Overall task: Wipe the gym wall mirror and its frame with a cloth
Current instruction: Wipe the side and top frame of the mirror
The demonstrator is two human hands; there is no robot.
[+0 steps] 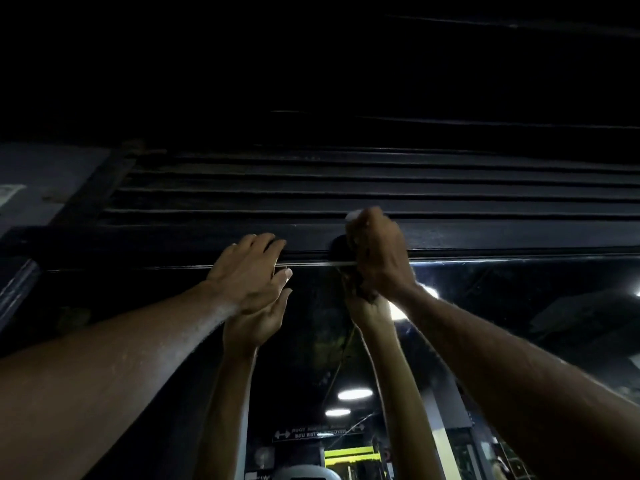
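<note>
Far left is mostly dark. A pale paper on the wall is cut off by the edge, and I can't read it. Next to it a dark slatted panel runs across above the mirror, with its top lost in black.

The frame is the dark band under the slats. The left hand lies flat with its fingers straight and close together. The fingertips rest on the frame's lower edge and the thumb sits over the glass, holding nothing. Its reflection sits right under it, palm toward me.

The right hand is curled into a tight fist against the frame, at the line where frame meets glass. It grips the cloth, but only a small white tuft shows above the knuckles. The rest is buried in the fist. A dark bit hangs under the fist, and I can't tell whether it is cloth or reflection. A dark round patch on the frame just left of the fist is also unclear.

The mirror fills the lower half, and its right and bottom edges are cut off. In it I see round ceiling lights and a sign with reversed lettering, too small to read. One glare spot is partly hidden behind the right wrist. Both forearms run out of the frame at the bottom.
</note>
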